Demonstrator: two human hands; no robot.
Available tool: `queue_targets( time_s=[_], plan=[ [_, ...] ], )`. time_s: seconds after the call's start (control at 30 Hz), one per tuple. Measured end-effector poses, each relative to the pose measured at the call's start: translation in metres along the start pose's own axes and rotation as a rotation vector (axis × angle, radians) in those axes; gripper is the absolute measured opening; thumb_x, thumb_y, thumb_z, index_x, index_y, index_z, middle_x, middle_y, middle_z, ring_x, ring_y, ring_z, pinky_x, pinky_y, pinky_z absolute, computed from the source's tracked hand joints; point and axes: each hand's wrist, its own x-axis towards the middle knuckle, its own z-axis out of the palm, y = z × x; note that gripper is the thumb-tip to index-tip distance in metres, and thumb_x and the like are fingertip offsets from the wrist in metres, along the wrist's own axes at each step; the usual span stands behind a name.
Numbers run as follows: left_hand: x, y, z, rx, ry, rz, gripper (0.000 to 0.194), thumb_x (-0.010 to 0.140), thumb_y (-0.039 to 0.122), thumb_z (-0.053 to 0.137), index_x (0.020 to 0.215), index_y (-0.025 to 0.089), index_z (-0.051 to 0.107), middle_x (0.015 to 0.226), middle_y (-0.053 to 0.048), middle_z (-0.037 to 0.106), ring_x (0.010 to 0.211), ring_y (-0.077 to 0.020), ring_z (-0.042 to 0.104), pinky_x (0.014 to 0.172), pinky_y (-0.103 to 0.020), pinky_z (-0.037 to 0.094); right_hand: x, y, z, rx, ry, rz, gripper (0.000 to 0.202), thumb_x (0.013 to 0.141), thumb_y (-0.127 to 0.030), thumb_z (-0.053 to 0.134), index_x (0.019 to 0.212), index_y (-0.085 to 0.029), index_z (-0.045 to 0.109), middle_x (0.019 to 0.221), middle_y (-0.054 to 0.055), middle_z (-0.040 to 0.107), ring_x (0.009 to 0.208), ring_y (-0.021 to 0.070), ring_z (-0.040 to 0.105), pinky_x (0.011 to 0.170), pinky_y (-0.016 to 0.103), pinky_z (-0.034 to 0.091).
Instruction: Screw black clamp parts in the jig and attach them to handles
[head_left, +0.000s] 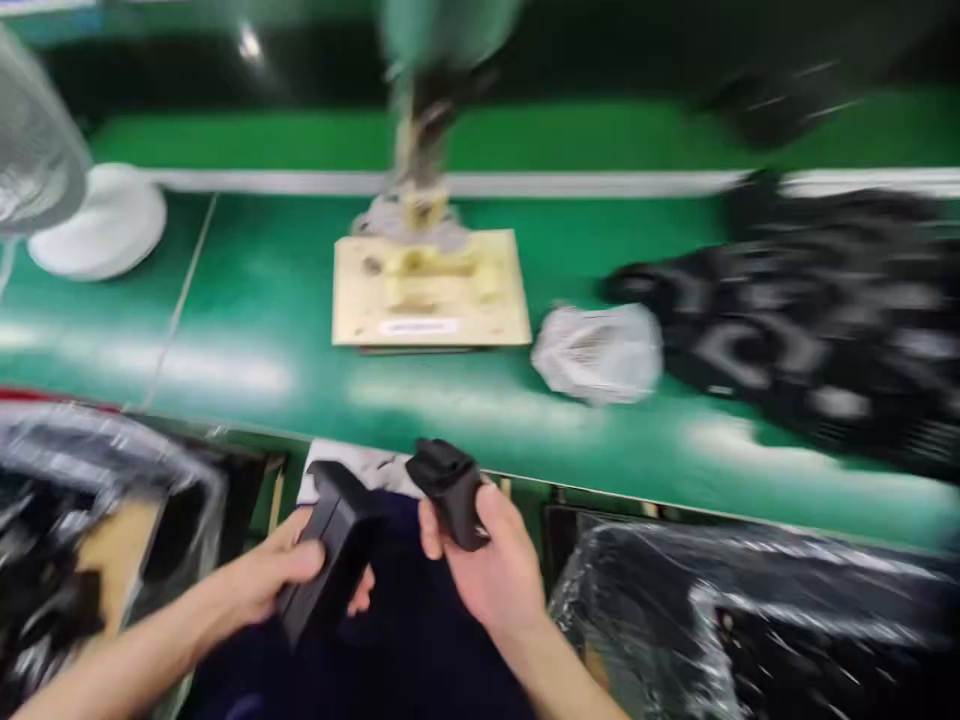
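Note:
My left hand [289, 565] is closed around a black plastic housing [334, 540], long and boxy, held tilted in front of my body. In my right hand [495, 570] is a smaller black plastic part [454, 490], gripped between thumb and fingers. The two pieces are apart, just short of the bench's front edge. Beyond them on the green bench [315, 390] stands a cream-coloured fixture block [450, 305] with a white label, beneath a machine head [427, 120]. Motion blur hides the fine detail of both parts.
Black plastic parts [810, 330] are heaped at the right, beside a crumpled white bag [598, 352]. A white round object [101, 222] sits at the far left. Plastic-lined bins with black parts stand below the bench at left [180, 470] and right [637, 580].

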Motion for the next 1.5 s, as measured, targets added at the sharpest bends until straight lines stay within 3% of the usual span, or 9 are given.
queue_targets(
  time_s=[0.13, 0.23, 0.57, 0.7, 0.83, 1.07, 1.23, 1.37, 1.5],
  plan=[
    [-0.020, -0.016, -0.006, -0.209, 0.397, -0.052, 0.057, 0.056, 0.058, 0.083, 0.081, 0.010, 0.064, 0.076, -0.012, 0.071, 0.065, -0.0188, 0.067, 0.063, -0.029, 0.055, 0.011, -0.004, -0.012, -0.224, -0.353, 0.313, 0.038, 0.074, -0.052, 0.071, 0.074, -0.016, 0.061, 0.063, 0.000, 0.057, 0.041, 0.0078, 0.043, 0.039, 0.022, 0.029],
    [-0.018, -0.023, -0.011, -0.226, 0.556, -0.105, 0.059, 0.055, 0.060, 0.083, 0.081, 0.011, 0.064, 0.075, -0.011, 0.071, 0.063, -0.0183, 0.067, 0.059, -0.027, 0.054, 0.014, 0.004, -0.012, -0.651, -0.552, 0.174, 0.032, 0.080, -0.044, 0.066, 0.066, -0.016, 0.060, 0.059, 0.000, 0.053, 0.049, 0.0098, 0.045, 0.047, 0.023, 0.034],
    [-0.023, -0.049, -0.011, -0.021, 0.645, -0.119, 0.061, 0.055, 0.064, 0.080, 0.081, 0.011, 0.065, 0.065, -0.003, 0.064, 0.055, -0.0107, 0.055, 0.050, -0.020, 0.043, 0.041, 0.037, -0.011, -1.615, -0.932, -0.508, 0.028, 0.087, -0.037, 0.059, 0.075, -0.013, 0.065, 0.068, 0.005, 0.058, 0.056, 0.0121, 0.048, 0.051, 0.025, 0.027],
    [-0.024, -0.055, -0.006, -0.081, 0.693, -0.200, 0.058, 0.057, 0.064, 0.079, 0.079, 0.012, 0.064, 0.063, -0.001, 0.062, 0.052, -0.0097, 0.052, 0.048, -0.020, 0.040, 0.043, 0.039, 0.000, -1.981, -1.152, -0.548, 0.011, 0.082, -0.017, 0.058, 0.077, -0.011, 0.065, 0.069, 0.009, 0.061, 0.059, 0.0176, 0.054, 0.050, 0.027, 0.030],
    [-0.019, -0.058, -0.005, -0.190, 0.776, -0.253, 0.052, 0.058, 0.059, 0.081, 0.071, 0.012, 0.062, 0.057, 0.000, 0.058, 0.048, -0.0089, 0.051, 0.044, -0.019, 0.039, 0.045, 0.038, 0.013, -2.184, -1.354, -0.519, 0.021, 0.080, -0.003, 0.045, 0.077, -0.010, 0.064, 0.072, 0.011, 0.061, 0.060, 0.0209, 0.057, 0.048, 0.030, 0.033],
    [-0.011, -0.048, 0.000, -0.398, 0.819, -0.283, 0.033, 0.088, 0.043, 0.058, 0.080, 0.011, 0.065, 0.061, -0.003, 0.062, 0.046, -0.0116, 0.056, 0.048, -0.023, 0.050, 0.052, 0.038, 0.032, -2.227, -1.382, -0.779, 0.032, 0.077, 0.005, 0.039, 0.070, -0.013, 0.065, 0.068, 0.011, 0.062, 0.061, 0.0206, 0.056, 0.048, 0.030, 0.032],
    [-0.011, -0.055, -0.002, -0.276, 0.880, -0.146, 0.047, 0.071, 0.058, 0.071, 0.073, 0.011, 0.063, 0.057, -0.001, 0.058, 0.049, -0.0113, 0.053, 0.048, -0.021, 0.047, 0.056, 0.033, 0.038, -2.091, -1.498, -0.616, 0.018, 0.079, -0.006, 0.053, 0.073, -0.014, 0.067, 0.070, 0.008, 0.066, 0.058, 0.0195, 0.055, 0.048, 0.031, 0.030],
    [-0.013, -0.060, -0.010, 0.014, 0.949, 0.128, 0.059, 0.060, 0.070, 0.072, 0.067, 0.013, 0.060, 0.054, 0.003, 0.051, 0.049, -0.0069, 0.043, 0.045, -0.018, 0.038, 0.047, 0.034, 0.025, -1.870, -1.340, -0.482, 0.025, 0.086, -0.034, 0.057, 0.081, -0.013, 0.068, 0.070, 0.007, 0.065, 0.056, 0.0183, 0.056, 0.047, 0.030, 0.025],
    [-0.018, -0.058, -0.011, 0.076, 0.873, 0.129, 0.061, 0.063, 0.073, 0.067, 0.068, 0.013, 0.061, 0.055, 0.003, 0.052, 0.052, -0.0086, 0.044, 0.048, -0.020, 0.039, 0.042, 0.033, 0.019, -1.754, -1.078, -0.481, 0.026, 0.086, -0.034, 0.057, 0.075, -0.012, 0.066, 0.064, 0.006, 0.061, 0.055, 0.0144, 0.053, 0.049, 0.027, 0.023]
  ],
)
